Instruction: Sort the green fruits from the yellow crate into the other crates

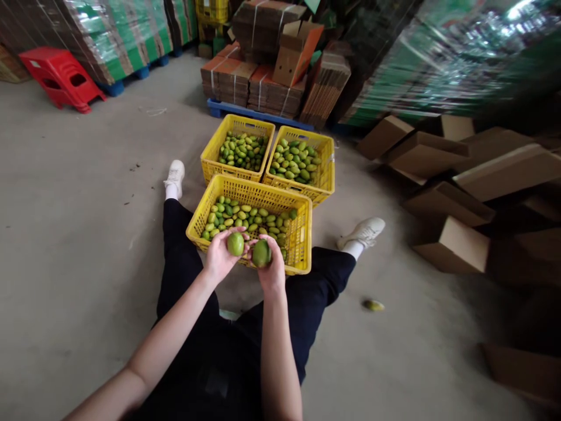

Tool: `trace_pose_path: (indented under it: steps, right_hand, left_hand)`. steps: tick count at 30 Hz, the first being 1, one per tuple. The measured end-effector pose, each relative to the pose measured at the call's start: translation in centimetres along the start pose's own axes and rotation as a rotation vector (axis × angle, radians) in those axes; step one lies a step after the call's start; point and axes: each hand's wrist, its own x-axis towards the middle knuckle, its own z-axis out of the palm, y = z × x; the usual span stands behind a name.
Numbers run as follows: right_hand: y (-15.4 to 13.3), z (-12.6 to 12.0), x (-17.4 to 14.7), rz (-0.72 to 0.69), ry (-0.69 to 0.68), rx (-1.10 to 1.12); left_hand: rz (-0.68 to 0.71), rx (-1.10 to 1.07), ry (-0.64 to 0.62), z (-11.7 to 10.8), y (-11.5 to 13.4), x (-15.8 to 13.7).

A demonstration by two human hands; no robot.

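My left hand (221,255) is closed around a light green oval fruit (235,244), its thumb side turned up. Close beside it, my right hand (274,266) grips a darker green oval fruit (262,253). Both hands are above the near rim of a yellow plastic crate (304,234), between my spread legs. Many green and yellowish oval fruits (230,211) lie loosely over the bottom of that crate. My hands and forearms hide part of its near side. The exact kind of fruit is hard to tell; they resemble small mangoes or lemons.
Behind stand two more yellow crates, the left one (208,155) and the right one (328,161), with similar fruits. One fruit (374,305) lies on the floor at right. Cardboard boxes (456,242) are heaped there, flattened cartons (274,96) sit behind, and a red stool (61,76) stands left.
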Motion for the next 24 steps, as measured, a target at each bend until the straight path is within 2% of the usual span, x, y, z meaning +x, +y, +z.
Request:
trace_pose_path:
  steps: [4, 8, 10, 14, 17, 20, 24]
  right_hand:
    - [0.0, -0.1, -0.1, 0.005, -0.008, 0.127]
    - [0.2, -0.3, 0.4, 0.026, 0.083, 0.235]
    - [0.3, -0.4, 0.8, 0.052, 0.118, 0.285]
    - [0.3, -0.3, 1.3, 0.090, 0.017, 0.212]
    - [0.0, 0.0, 1.2, 0.071, -0.019, 0.172]
    - [-0.2, 0.3, 1.0, 0.052, -0.020, 0.189]
    - [-0.2, 0.6, 1.4, 0.046, 0.033, 0.217]
  left_hand:
    - [0.004, -0.025, 0.069, 0.1, -0.2, -0.2]
    - [0.011, 0.003, 0.015, -0.1, 0.0, 0.1]
    - [-0.015, 0.014, 0.042, -0.2, 0.3, 0.4]
    - [-0.078, -0.008, 0.180, -0.2, 0.6, 1.2]
    - [-0.090, -0.024, 0.177, -0.1, 0.6, 1.5]
    - [-0.097, -0.020, 0.170, 0.0, 0.4, 1.5]
    - [-0.102, 0.044, 0.232, 0.0, -0.2, 1.8]
